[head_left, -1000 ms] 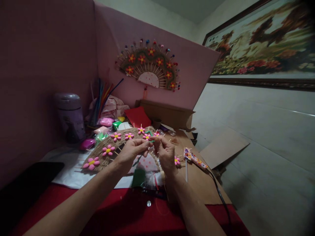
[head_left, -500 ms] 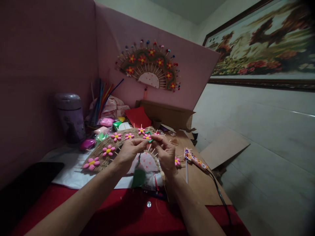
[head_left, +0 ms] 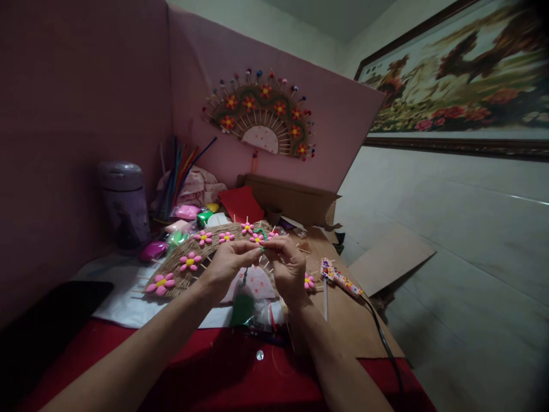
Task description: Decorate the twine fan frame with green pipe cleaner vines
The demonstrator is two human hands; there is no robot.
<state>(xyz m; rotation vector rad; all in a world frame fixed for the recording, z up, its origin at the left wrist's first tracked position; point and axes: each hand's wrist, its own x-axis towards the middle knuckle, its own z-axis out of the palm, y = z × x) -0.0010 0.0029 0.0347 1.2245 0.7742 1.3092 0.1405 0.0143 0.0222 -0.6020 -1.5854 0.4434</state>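
Note:
A thin green strand (head_left: 261,232) runs up from between my fingertips, over the upper part of a twine-covered fan shape (head_left: 182,246) with pink, yellow-centred flowers (head_left: 190,261). My left hand (head_left: 231,264) pinches the strand from the left, and my right hand (head_left: 286,266) pinches it from the right, their fingertips nearly touching. Part of the strand is hidden by the fingers. Below the hands lie the fan's dotted pale centre (head_left: 257,283) and a dark green piece (head_left: 242,311), with a thin green length hanging above it.
A floral glue gun (head_left: 341,278) with a black cable rests on cardboard (head_left: 355,326) at the right. Bags of coloured clay (head_left: 187,212), a purple cup (head_left: 124,206) and pipe cleaners (head_left: 175,177) stand back left. A finished fan (head_left: 261,114) hangs on the pink board.
More of the green strand now shows as a curve above the fingertips. Both hands stay in nearly the same place, with small finger movements; the view has shifted slightly.

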